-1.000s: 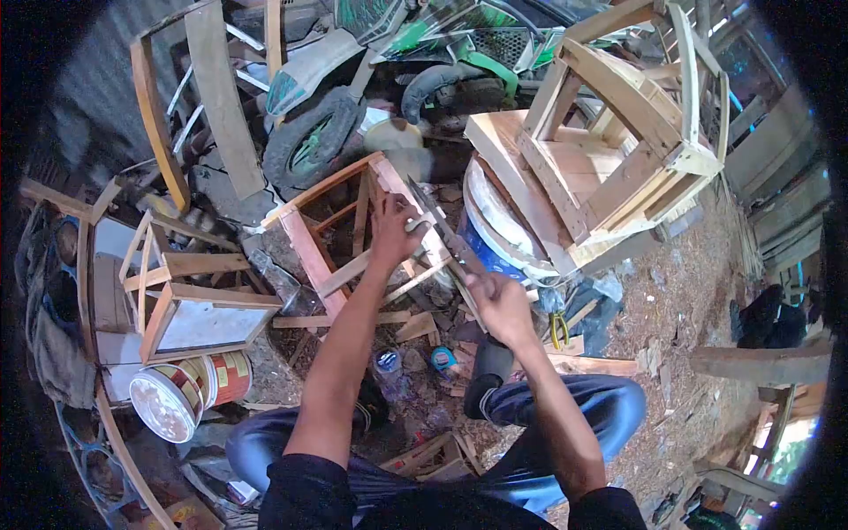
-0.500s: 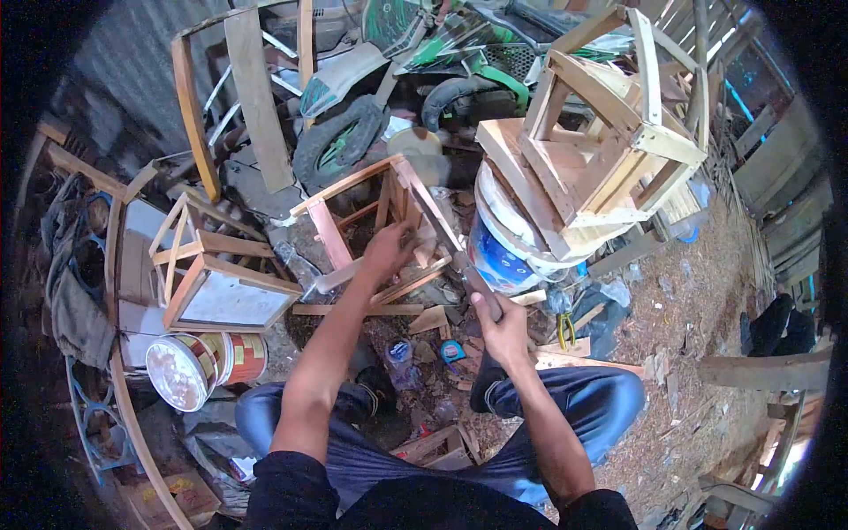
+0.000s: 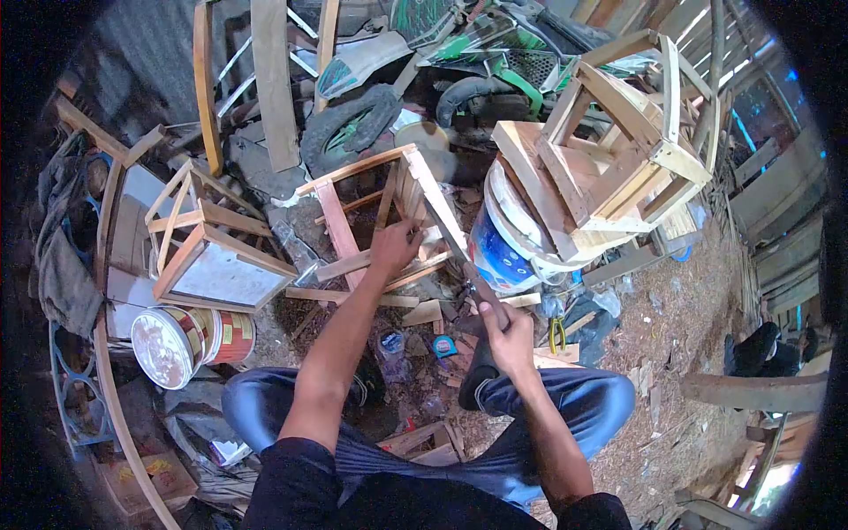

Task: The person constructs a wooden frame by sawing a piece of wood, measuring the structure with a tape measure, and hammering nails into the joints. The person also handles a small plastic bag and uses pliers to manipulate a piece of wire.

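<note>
A small wooden frame (image 3: 331, 216) of nailed slats stands on the ground ahead of me. My left hand (image 3: 395, 249) reaches into its near right side, fingers curled round a part of it; the exact grip is partly hidden. My right hand (image 3: 511, 340) is closed round the dark handle of a long-bladed hand tool (image 3: 459, 250), whose exact kind I cannot make out. The narrow blade runs up and left along the frame's right-hand edge. Between my feet lie a turquoise tape measure (image 3: 443, 346) and a clear plastic container (image 3: 391, 344).
At right, a larger wooden frame (image 3: 609, 181) rests on a white and blue bucket (image 3: 503, 243). Yellow-handled pliers (image 3: 556, 336) lie below it. On the left are a white-panelled frame (image 3: 225, 269) and a tipped paint bucket (image 3: 168, 349). Motorcycle parts (image 3: 349, 132) stand behind.
My view has shifted slightly, so the surroundings sit differently in it. Both hands keep their holds, and the blade stays along the frame's right-hand edge.
</note>
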A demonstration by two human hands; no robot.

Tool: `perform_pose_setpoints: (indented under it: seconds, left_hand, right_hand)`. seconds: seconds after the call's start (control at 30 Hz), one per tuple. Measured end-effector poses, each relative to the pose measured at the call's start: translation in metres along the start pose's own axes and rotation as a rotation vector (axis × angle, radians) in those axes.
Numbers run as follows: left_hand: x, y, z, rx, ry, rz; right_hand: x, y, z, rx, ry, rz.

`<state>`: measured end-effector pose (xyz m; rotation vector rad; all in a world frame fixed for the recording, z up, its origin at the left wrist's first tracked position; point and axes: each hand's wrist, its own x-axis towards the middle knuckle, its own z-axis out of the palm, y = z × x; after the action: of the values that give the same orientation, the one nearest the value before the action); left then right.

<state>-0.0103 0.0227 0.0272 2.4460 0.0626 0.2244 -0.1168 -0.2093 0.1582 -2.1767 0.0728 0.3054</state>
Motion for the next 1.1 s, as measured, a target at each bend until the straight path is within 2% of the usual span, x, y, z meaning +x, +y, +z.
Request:
perform_pose_setpoints:
  seconds: [0.1,0.17,0.3,0.37,0.43,0.5,0.57,0.67,0.73,0.77,0.8,0.9,0.97,1.03,1.07,1.1]
  left_hand:
    - [0.006,-0.003,0.013,0.075,-0.030,-0.053]
    - [0.009,0.004,0.013,0.164,-0.142,-0.158]
    - [0.007,0.000,0.018,0.209,-0.218,-0.152]
    - [0.013,0.001,0.022,0.325,-0.337,-0.231]
    - [0.012,0.010,0.013,0.299,-0.279,-0.179]
    - [0.010,0.012,0.012,0.271,-0.219,-0.135]
    - [0.008,0.010,0.017,0.248,-0.089,-0.066]
    - [0.010,0.005,0.021,0.268,-0.177,-0.086]
    - [0.009,0.007,0.020,0.274,-0.150,-0.083]
    - [0.009,0.008,0.020,0.277,-0.116,-0.080]
    - [0.010,0.015,0.014,0.259,-0.166,-0.122]
    - [0.010,0.009,0.020,0.309,-0.208,-0.136]
    - [0.010,-0.007,0.032,0.304,-0.222,-0.098]
    - [0.011,0.000,0.023,0.369,-0.286,-0.065]
    - [0.010,0.005,0.013,0.376,-0.253,-0.036]
    - [0.004,0.010,0.004,0.340,-0.255,-0.013]
  right_hand:
    - [0.005,0.007,0.006,-0.022,0.058,-0.075]
    - [0.008,0.007,0.005,-0.029,0.043,-0.054]
    - [0.007,-0.029,-0.016,-0.091,0.008,0.009]
    - [0.014,-0.044,-0.025,-0.073,0.015,0.010]
    - [0.025,-0.062,-0.031,-0.113,-0.061,0.085]
    - [0.040,-0.060,-0.032,-0.181,-0.038,0.025]
    - [0.049,-0.068,-0.040,-0.201,-0.162,0.094]
    - [0.057,-0.067,-0.044,-0.152,-0.172,0.115]
    - [0.064,-0.079,-0.043,-0.149,-0.163,0.088]
    - [0.071,-0.090,-0.046,-0.203,-0.223,0.151]
    - [0.079,-0.102,-0.046,-0.261,-0.282,0.209]
    - [0.095,-0.115,-0.044,-0.295,-0.292,0.128]
    - [0.106,-0.100,-0.056,-0.254,-0.212,0.114]
    - [0.101,-0.101,-0.075,-0.186,-0.274,0.287]
    - [0.100,-0.050,-0.055,-0.165,-0.096,0.160]
    - [0.071,-0.055,-0.055,0.043,-0.105,0.049]
